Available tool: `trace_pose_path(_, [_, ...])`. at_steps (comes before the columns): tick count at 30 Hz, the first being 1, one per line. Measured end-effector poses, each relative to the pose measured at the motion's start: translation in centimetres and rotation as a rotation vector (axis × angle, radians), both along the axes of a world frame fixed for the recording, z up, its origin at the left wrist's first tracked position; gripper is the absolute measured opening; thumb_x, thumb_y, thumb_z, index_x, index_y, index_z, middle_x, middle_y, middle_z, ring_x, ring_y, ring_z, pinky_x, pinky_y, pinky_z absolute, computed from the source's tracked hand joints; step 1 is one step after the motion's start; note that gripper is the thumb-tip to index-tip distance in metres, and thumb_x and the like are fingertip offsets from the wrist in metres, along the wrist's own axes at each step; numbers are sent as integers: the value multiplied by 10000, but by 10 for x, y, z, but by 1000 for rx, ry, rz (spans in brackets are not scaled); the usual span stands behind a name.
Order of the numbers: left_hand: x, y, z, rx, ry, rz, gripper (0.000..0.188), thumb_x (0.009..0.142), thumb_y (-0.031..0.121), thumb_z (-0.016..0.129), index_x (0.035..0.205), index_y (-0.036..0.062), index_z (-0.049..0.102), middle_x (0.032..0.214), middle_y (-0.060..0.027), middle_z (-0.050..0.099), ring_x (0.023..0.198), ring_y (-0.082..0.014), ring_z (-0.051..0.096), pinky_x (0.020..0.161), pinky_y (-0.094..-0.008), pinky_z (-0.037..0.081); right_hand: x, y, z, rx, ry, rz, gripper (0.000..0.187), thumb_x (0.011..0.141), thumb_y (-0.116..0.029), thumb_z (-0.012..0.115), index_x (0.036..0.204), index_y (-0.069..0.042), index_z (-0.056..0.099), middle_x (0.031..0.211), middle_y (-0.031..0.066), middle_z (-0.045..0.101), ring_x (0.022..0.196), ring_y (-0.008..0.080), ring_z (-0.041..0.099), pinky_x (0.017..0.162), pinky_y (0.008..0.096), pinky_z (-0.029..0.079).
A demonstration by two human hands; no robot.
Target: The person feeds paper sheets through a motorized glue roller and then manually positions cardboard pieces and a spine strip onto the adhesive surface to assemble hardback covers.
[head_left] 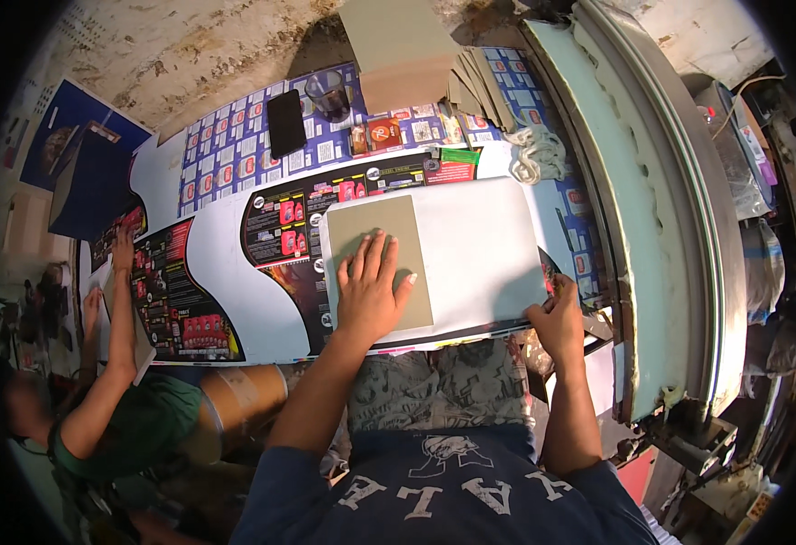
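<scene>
My left hand (pixel 371 292) lies flat with its fingers spread on a grey-beige board (pixel 376 216). This board rests on the left part of a white sheet (pixel 478 243). At the sheet's near right corner, my right hand (pixel 559 318) has its thumb and fingers closed on the edge. A bit of dark print shows beside those fingers, where the edge curls. Beneath lie large printed sheets (pixel 280 222) with black, red and white patterns, spread along the table.
Along the back are a black phone (pixel 286 123), a dark glass (pixel 328 96), a small red box (pixel 383 133), a stack of boards (pixel 400 54) and a white cord bundle (pixel 537 153). A long metal-edged machine (pixel 661 200) borders the right. At left, another person's arm (pixel 121 318) reaches over the table.
</scene>
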State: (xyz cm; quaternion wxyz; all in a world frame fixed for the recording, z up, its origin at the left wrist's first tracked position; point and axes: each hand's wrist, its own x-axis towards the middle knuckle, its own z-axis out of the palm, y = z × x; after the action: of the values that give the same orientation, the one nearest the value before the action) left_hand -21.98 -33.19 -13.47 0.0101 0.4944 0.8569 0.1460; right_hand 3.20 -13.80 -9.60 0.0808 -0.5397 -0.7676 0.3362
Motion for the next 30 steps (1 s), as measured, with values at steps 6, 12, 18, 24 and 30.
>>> trace_pose_path(6, [2, -1, -5, 36, -24, 23, 558, 992, 334, 597, 1464, 49, 507, 1568, -181, 416, 1464, -366, 381, 1145, -574, 297, -38, 28, 27, 225, -100, 44, 569, 856, -300, 726, 1331, -49, 538, 994, 185, 709, 897, 395, 698, 772, 477, 546])
trace_pose_path(12, [-4, 1, -5, 214, -45, -33, 350, 991, 258, 602, 1222, 0, 651, 1468, -199, 522, 1417, -399, 445, 1124, -593, 344, -181, 141, 12, 559, 102, 214, 386, 900, -327, 722, 1178, -64, 672, 1214, 204, 665, 1104, 389, 646, 912, 487, 530])
trace_pose_path(18, [-8, -1, -17, 307, -64, -94, 184, 879, 167, 605, 933, -7, 638, 1308, -270, 588, 1232, -441, 561, 1014, -600, 415, -249, 216, -7, 435, -380, 272, 432, 871, -405, 694, 1185, -108, 685, 1123, 186, 735, 1057, 392, 704, 850, 504, 560])
trace_pose_path(24, [4, -9, -20, 236, -7, -3, 248, 949, 230, 614, 1077, 18, 629, 1424, -226, 530, 1409, -388, 441, 1145, -585, 334, -237, 232, -26, 467, -201, 229, 533, 846, -377, 717, 1322, -153, 630, 1191, 176, 724, 1132, 374, 681, 936, 490, 532])
trace_pose_path(30, [7, -11, -17, 201, -76, 6, 228, 990, 245, 587, 1105, 49, 600, 1487, -202, 484, 1469, -381, 374, 1193, -592, 286, -228, 230, -13, 516, -20, 196, 459, 872, -355, 729, 1271, -136, 677, 1201, 142, 728, 1109, 356, 690, 934, 447, 524])
